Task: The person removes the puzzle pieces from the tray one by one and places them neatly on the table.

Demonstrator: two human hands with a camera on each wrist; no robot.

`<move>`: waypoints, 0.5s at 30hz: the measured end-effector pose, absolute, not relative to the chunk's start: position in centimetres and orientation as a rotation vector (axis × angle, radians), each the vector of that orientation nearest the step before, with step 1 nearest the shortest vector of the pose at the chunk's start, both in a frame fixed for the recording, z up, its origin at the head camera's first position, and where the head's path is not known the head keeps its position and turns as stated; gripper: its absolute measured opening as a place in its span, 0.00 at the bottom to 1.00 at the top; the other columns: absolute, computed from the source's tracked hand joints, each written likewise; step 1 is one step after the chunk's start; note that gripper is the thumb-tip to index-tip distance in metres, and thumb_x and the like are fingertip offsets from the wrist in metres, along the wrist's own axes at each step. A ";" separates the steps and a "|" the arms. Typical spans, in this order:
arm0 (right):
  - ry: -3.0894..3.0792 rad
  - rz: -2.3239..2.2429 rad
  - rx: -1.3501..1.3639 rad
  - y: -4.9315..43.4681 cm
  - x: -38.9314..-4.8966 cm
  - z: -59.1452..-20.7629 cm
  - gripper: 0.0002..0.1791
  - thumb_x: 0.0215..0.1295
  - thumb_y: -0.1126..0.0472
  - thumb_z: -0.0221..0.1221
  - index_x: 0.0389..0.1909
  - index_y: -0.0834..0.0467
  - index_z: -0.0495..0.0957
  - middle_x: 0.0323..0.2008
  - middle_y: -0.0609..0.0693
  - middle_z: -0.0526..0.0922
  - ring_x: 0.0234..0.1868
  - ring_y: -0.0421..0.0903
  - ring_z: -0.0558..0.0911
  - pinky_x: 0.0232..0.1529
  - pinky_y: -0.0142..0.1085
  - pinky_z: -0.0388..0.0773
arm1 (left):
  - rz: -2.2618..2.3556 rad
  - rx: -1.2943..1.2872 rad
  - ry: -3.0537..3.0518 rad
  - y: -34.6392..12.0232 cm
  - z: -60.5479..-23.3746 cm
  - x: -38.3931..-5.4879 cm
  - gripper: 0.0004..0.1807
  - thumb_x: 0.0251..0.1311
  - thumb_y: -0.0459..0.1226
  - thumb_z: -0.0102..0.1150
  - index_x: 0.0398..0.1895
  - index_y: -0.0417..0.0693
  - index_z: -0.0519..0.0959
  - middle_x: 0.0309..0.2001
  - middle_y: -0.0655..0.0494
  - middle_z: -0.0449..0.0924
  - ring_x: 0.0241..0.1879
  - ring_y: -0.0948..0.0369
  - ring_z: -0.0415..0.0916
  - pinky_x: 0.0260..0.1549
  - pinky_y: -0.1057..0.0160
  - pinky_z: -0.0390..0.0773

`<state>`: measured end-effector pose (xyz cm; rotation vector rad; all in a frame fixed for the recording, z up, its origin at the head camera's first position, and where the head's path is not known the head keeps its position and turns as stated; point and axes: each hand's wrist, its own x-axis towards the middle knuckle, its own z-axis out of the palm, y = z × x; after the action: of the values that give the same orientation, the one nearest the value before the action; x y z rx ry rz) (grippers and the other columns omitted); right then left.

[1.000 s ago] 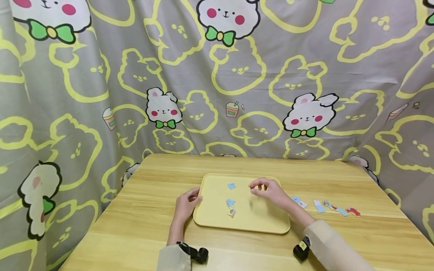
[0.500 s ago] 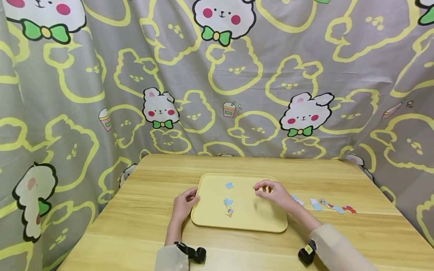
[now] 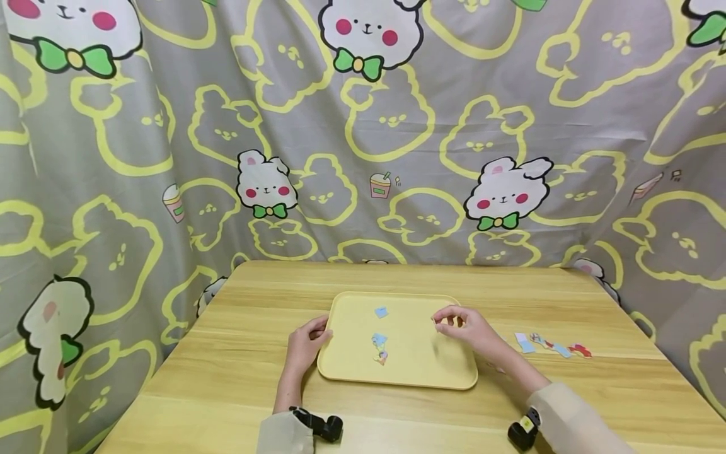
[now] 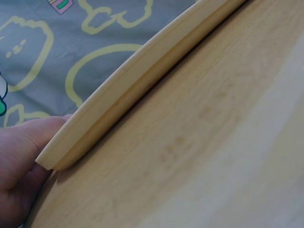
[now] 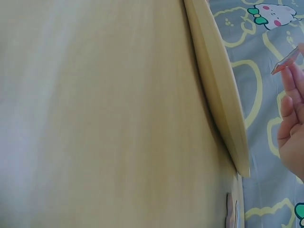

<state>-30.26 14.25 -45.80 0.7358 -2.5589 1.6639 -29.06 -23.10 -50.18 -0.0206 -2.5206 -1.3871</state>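
My left hand (image 3: 306,343) grips the left edge of the yellow tray (image 3: 420,372), which stands on the wooden table. Between thumb and fingertips, my right hand (image 3: 467,328) pinches a small flat jigsaw piece (image 5: 286,61), raised above the tray's right part. A blue jigsaw piece (image 3: 380,312) lies alone near the tray's far side. Closer to me on the tray, a blue piece (image 3: 379,340) and an orange-toned piece (image 3: 380,359) form a short column. In the left wrist view, the tray rim (image 4: 118,90) runs up from the hand.
Right of the tray, on the table (image 3: 595,391), lie several loose pieces: a pink-and-blue one (image 3: 525,343), a blue one (image 3: 561,350) and a red one (image 3: 580,350). Another piece (image 3: 499,370) is partly hidden by my right forearm. A patterned curtain (image 3: 340,126) hangs behind the table.
My right hand has moved to the right over the tray, still pinching the piece. The left hand stays at the tray's edge; the head view has shifted slightly.
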 end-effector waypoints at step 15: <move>-2.620 1.656 0.668 17.0 -29.1 -46.2 0.17 0.66 0.55 0.62 0.48 0.63 0.80 0.45 0.59 0.83 0.32 0.40 0.70 0.33 0.32 0.70 | -1.376 -0.022 -2.515 -23.0 -50.2 -29.0 0.20 0.58 0.34 0.67 0.55 0.42 0.82 0.44 0.43 0.87 0.44 0.52 0.84 0.42 0.68 0.83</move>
<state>-29.08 17.03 -46.17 0.6685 -2.6195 1.6558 -29.04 -23.02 -50.17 -0.0216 -2.5152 -1.3764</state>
